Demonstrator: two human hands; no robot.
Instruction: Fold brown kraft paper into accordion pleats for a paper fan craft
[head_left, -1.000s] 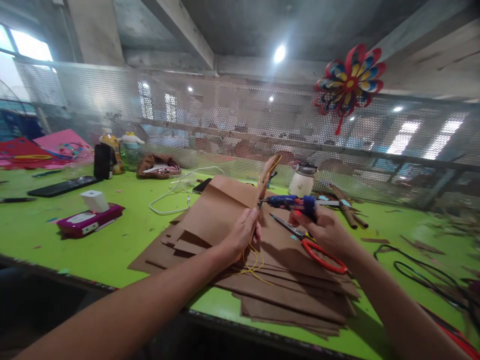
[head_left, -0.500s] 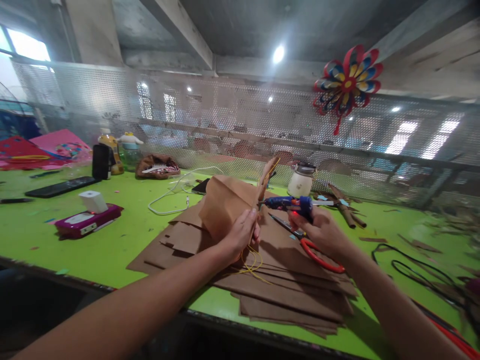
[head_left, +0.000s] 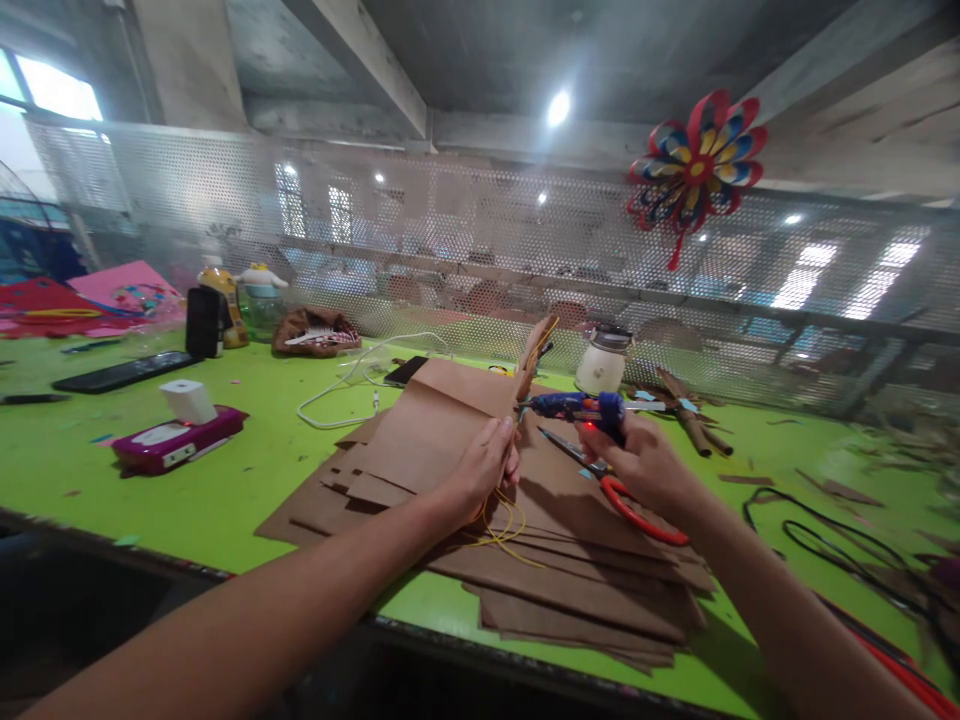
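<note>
My left hand (head_left: pixel 484 468) is closed on a brown paper piece (head_left: pixel 534 350), which stands up above the fingers with yellow string (head_left: pixel 510 525) along it and hanging below. My right hand (head_left: pixel 651 468) grips a blue hot glue gun (head_left: pixel 570 405), its nozzle pointing left at the paper just above my left hand. Whether the tip touches the paper I cannot tell. Beside my left hand a brown sheet (head_left: pixel 442 425) lies over a stack of brown paper (head_left: pixel 570 580). Scissors (head_left: pixel 637 515) with red handles rest on the stack under my right hand.
On the green table (head_left: pixel 277 510) are a purple power strip (head_left: pixel 180 440) with a white charger, a white cable (head_left: pixel 319 425), and a jar (head_left: pixel 602 360). A black cord (head_left: pixel 840 540) lies at right. Behind stands a perforated metal screen (head_left: pixel 480 240).
The brown sheet at my left hand, bulging upward before, has settled flatter onto the stack. Both hands and the glue gun have barely moved.
</note>
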